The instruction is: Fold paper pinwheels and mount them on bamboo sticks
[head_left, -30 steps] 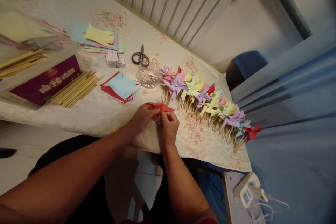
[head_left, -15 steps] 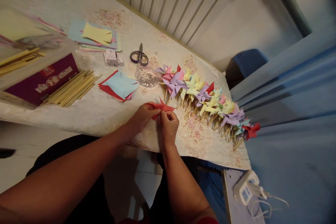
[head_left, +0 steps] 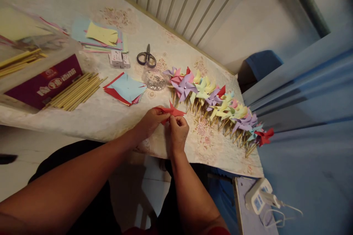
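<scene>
One red paper pinwheel (head_left: pixel 175 111) | folded, pointed | left hand (head_left: pixel 150 122), right hand (head_left: pixel 179 132): fingers (head_left: pixel 182 120) pinching it

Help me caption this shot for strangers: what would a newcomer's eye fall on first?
Probably the long row of colourful paper pinwheels on sticks, slanting across the right part of the flowered tablecloth. Next, the bright red paper pinched by the left hand and right hand near the table's front edge. Then perhaps the purple label at far left, beside a bundle of thin sticks.
</scene>
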Available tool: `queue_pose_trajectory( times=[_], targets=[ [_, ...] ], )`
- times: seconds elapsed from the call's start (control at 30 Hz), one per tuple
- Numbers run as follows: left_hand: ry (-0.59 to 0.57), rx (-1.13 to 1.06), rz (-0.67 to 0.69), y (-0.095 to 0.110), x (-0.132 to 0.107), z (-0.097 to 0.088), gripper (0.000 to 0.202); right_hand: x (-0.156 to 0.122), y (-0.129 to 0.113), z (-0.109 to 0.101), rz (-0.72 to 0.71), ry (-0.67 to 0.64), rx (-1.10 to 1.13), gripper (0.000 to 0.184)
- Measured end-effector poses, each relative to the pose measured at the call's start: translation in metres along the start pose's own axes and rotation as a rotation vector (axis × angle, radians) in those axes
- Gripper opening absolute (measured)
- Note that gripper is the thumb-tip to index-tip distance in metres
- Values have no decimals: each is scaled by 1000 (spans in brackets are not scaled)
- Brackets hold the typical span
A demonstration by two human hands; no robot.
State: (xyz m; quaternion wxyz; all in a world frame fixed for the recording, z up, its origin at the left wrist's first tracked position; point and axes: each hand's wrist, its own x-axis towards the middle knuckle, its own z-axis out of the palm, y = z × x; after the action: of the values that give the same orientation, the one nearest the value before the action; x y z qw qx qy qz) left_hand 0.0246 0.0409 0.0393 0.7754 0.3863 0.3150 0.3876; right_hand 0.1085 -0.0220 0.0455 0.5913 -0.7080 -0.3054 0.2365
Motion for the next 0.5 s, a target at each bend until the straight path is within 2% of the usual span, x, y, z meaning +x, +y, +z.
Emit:
queue_pose_trajectory(
  times=[0.17, 0.3, 0.37, 0.43, 0.5],
  targets=[
    [-11, 6, 38, -4, 3, -2, 11, 0, -2, -3, -15, -8, -7, 27],
    [-16, -2, 51, -3, 8, -10, 17, 14, 0, -24, -59, 143, -16, 29],
    [-39, 7, 23, 0, 9, -14, 20, 25, 2, -38, -84, 211, -5, 36],
    [-100, 39, -15, 5, 7, -17, 19, 34, 5, -48, -32, 125, 18, 45],
    [-166, 79, -44, 10, 5, -18, 17, 38, 9, -51, 23, -40, 50, 56]
  ],
)
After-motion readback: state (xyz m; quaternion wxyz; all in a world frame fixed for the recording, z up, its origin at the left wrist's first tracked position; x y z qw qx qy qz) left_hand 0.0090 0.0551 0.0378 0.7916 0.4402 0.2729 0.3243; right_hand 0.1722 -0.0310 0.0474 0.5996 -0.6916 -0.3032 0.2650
